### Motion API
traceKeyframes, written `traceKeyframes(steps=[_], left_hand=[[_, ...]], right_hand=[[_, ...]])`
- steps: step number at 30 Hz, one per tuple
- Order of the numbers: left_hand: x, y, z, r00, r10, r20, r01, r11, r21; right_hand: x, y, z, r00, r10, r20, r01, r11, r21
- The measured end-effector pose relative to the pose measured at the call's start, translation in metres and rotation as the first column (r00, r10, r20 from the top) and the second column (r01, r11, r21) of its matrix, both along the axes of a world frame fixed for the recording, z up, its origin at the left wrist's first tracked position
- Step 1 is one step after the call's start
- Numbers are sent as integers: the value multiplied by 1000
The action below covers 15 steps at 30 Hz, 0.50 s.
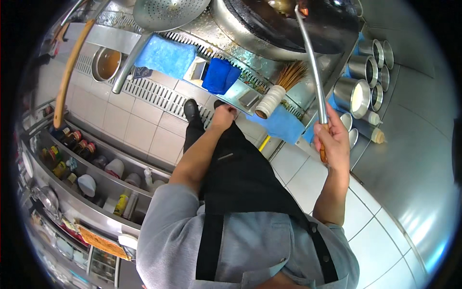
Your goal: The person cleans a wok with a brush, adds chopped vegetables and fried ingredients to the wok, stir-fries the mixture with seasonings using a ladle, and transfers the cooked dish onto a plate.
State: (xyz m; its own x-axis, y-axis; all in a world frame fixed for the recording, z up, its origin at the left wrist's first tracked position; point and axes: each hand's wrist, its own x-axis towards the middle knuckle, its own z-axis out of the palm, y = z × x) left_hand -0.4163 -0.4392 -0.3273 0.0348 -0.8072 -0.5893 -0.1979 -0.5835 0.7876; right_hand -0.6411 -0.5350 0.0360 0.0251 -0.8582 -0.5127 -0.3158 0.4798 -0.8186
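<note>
My right hand [334, 142] grips the wooden end of a long metal-shafted wok tool [313, 65]. Its far end reaches into the dark wok [332, 38] at the top, where its tip is hard to make out. Down at the front edge of the steel range [236, 94], my left hand [223, 117] is curled with the fingers bent. Whether it holds something there is hidden. Just beyond it lie a folded dark blue cloth [221, 76] and a bamboo wok brush [272, 97] with a white-wrapped handle.
A perforated strainer [171, 14] rests left of the wok, its handle jutting towards me. A light blue towel [166, 56] lies below it. Steel pots [348, 95] and squeeze bottles [373, 133] stand at the right. Bottles [72, 139] fill a steel rack [108, 213] at left.
</note>
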Motion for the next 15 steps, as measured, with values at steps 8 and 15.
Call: traceKeyframes(steps=[8,15], left_hand=[[-21,5,-21,841,30,540,151,945,-288],[-55,17,-26,931,200,304,-84,931,-355]], right_hand=[[4,-40,-45,985,-140,-98,111,960,-259],[7,-60,-42,991,-79,105,89,991,-100]])
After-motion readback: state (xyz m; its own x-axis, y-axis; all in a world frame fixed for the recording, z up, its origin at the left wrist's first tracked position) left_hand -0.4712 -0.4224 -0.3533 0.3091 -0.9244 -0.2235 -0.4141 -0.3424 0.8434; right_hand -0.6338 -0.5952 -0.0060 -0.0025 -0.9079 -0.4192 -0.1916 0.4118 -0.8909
